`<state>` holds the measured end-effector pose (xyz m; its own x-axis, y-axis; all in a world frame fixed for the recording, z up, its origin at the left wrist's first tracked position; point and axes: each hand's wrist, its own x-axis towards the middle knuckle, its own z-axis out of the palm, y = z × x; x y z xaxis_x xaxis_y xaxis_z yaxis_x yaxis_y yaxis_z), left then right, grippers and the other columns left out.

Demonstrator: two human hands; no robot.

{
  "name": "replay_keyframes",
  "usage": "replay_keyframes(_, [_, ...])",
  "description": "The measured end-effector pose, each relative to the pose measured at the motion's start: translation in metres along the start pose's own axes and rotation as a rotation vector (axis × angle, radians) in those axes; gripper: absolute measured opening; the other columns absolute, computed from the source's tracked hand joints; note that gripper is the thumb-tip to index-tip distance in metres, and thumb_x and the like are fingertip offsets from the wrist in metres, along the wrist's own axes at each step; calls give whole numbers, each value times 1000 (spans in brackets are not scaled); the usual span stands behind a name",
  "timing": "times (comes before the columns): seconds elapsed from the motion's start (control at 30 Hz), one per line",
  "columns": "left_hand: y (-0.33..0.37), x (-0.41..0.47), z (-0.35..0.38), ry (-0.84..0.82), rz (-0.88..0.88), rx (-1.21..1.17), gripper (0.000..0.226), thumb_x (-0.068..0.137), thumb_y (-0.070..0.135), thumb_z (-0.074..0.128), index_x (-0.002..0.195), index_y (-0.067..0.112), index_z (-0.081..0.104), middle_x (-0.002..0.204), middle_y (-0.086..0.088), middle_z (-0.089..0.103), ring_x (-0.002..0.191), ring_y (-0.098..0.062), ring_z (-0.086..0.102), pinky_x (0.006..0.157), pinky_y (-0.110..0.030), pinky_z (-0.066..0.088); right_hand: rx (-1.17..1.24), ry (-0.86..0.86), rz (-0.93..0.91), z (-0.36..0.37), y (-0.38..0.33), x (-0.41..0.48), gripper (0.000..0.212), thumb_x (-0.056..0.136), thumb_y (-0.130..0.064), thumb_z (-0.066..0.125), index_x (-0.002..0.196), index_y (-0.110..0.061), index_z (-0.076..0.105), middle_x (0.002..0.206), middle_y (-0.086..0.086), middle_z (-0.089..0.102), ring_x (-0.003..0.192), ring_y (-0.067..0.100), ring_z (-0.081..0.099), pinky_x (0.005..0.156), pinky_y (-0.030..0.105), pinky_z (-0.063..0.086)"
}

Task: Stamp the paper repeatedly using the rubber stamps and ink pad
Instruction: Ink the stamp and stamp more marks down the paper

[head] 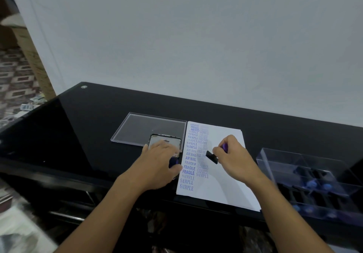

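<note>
Paper (220, 178) lies flat mid-bench (88, 125) with two columns of blue prints. The right hand (233, 154) grip pinches a purple-handled stamp (212, 157), tilted over the second column, likely lining up the next print. The left hand (159, 160) grip lies spread on the ink pad (169, 140) beside the paper, probably steadying it. Clear lid (145, 129) behind, box (314, 176) of spare stamps on the right, glossy black bench, plain pale wall (176, 36).

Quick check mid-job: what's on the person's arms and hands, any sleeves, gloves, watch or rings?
Nothing worn shows. The left hand and right hand are bare, without gloves; no ring or watch is visible. The left forearm and right forearm are bare to the bottom frame edge, no sleeve or cuff in view.
</note>
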<state>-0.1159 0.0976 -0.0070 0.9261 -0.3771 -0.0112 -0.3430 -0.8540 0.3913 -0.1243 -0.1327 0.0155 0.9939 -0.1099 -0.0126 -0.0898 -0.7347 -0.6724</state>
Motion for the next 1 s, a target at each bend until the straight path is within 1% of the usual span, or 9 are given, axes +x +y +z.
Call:
replay_keyframes(0.1, [-12,-5,-3,91,-38,-61,45,99,43,52,142,27,47,147,12,43,141,-9,30,120,-38,23,-9,-31,-44,8,-3,-1,14,100,-29,55,95,-18,48,88,3,61,71,14,54,58,23,41])
replay_keyframes(0.2, [-30,-10,-5,169,-100,-116,42,100,38,53,140,25,50,146,10,47,144,-10,28,119,-33,24,-16,-69,-85,22,-9,-2,17,98,-35,58,95,-20,50,88,0,63,77,18,59,61,26,45])
replay_keyframes(0.27, [-46,-13,-3,191,-145,-132,40,100,35,55,138,22,53,141,8,52,141,-12,35,115,-30,28,-5,-82,-125,33,-15,-2,16,97,-38,58,95,-24,52,87,-1,65,79,18,63,62,27,46])
replay_keyframes(0.33, [-64,-15,2,223,-182,-148,38,98,32,57,134,20,56,135,5,56,134,-16,43,111,-30,33,-1,-100,-181,43,-24,-2,13,97,-39,57,98,-27,55,86,-4,66,78,16,63,64,26,48])
replay_keyframes(0.4, [-80,-16,7,267,-213,-148,39,97,30,58,135,18,57,138,2,56,134,-20,45,112,-34,36,-12,-122,-236,53,-36,0,13,98,-39,56,97,-27,58,86,-8,66,78,13,62,68,28,51])
replay_keyframes(0.53, [-97,-19,17,298,-298,-103,50,101,34,54,147,19,46,160,1,34,150,-21,22,124,-47,17,-26,-173,-285,72,-59,5,16,98,-39,53,91,-24,57,85,-6,66,78,13,62,73,35,55])
replay_keyframes(0.67, [-101,-16,24,325,-302,-65,55,103,38,45,154,22,34,167,4,16,155,-17,-1,123,-50,1,-93,-200,-336,87,-77,11,17,99,-37,49,93,-22,55,86,-4,63,81,16,61,75,41,56])
replay_keyframes(0.77, [-103,-10,26,329,-284,-34,56,104,40,42,156,22,30,167,4,12,155,-18,-5,123,-50,-1,-161,-217,-357,94,-85,15,18,99,-36,47,96,-19,52,87,-1,61,81,18,60,71,39,54])
replay_keyframes(1.0, [-109,-9,42,319,-316,12,56,105,43,37,157,23,29,168,5,12,155,-18,2,124,-47,4,-248,-260,-441,98,-95,22,9,95,-28,46,89,-21,47,86,0,61,80,23,57,70,39,50])
